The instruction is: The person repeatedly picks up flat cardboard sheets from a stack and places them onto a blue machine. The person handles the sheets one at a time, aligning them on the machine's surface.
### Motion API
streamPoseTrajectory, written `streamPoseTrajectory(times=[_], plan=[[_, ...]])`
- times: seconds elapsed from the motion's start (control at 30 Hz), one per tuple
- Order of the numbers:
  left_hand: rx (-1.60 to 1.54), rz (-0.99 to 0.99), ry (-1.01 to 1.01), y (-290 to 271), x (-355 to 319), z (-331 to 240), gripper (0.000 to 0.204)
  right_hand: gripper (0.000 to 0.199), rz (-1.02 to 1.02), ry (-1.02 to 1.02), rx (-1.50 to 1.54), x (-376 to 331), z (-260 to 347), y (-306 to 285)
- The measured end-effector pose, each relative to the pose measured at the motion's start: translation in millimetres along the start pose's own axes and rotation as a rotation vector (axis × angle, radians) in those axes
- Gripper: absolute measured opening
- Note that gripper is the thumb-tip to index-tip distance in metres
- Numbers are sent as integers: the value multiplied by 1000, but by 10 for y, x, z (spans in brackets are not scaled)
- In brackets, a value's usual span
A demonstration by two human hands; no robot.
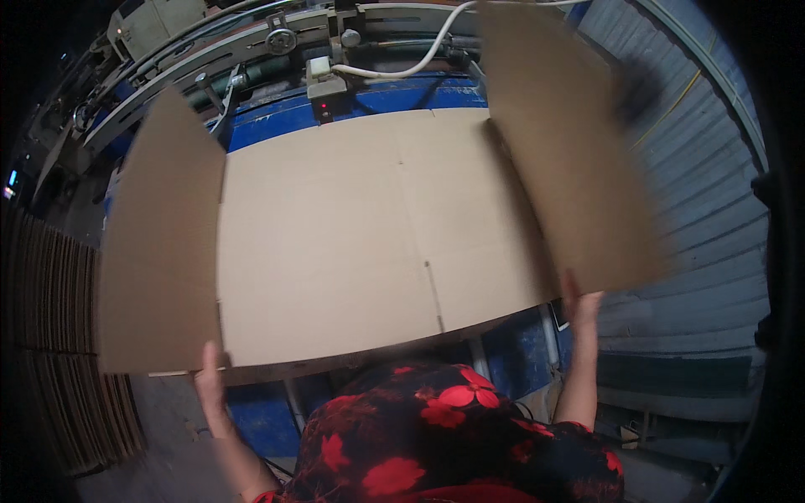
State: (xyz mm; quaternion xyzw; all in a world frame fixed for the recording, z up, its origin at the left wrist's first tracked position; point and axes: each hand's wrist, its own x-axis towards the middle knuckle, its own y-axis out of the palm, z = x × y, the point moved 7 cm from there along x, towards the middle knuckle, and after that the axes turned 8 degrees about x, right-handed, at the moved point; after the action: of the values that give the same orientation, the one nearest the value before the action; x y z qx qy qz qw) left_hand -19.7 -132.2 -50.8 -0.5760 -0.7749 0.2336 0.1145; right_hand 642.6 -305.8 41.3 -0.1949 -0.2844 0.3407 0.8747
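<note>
A large brown cardboard sheet (327,243) lies across the blue machine in front of me. Its left side panel (159,251) and right side panel (579,151) are folded upward, while the pale middle panel stays flat. My left hand (210,377) grips the near lower corner of the left panel, thumb on the inner side and fingers mostly hidden behind the board. At the near edge of the right panel my right hand (581,303) is closed on the board, slightly blurred. Slots and crease lines run through the right part of the middle panel.
Behind the sheet is a blue machine bed (277,121) with rails, a handwheel (281,40), a small box with a red light (325,105) and a white cable (411,69). Stacked cardboard (50,293) stands at the left. A corrugated grey wall (704,201) rises at the right.
</note>
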Motion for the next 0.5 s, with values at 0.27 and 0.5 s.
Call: streamPoseTrajectory(times=[0.27,0.5], plan=[[522,90,994,1386,30,-1090,49,65,425,-621,-512,116,79,1240],[719,33,973,1414,166,-1473,54,59,474,-737,-469,435,280,1542]])
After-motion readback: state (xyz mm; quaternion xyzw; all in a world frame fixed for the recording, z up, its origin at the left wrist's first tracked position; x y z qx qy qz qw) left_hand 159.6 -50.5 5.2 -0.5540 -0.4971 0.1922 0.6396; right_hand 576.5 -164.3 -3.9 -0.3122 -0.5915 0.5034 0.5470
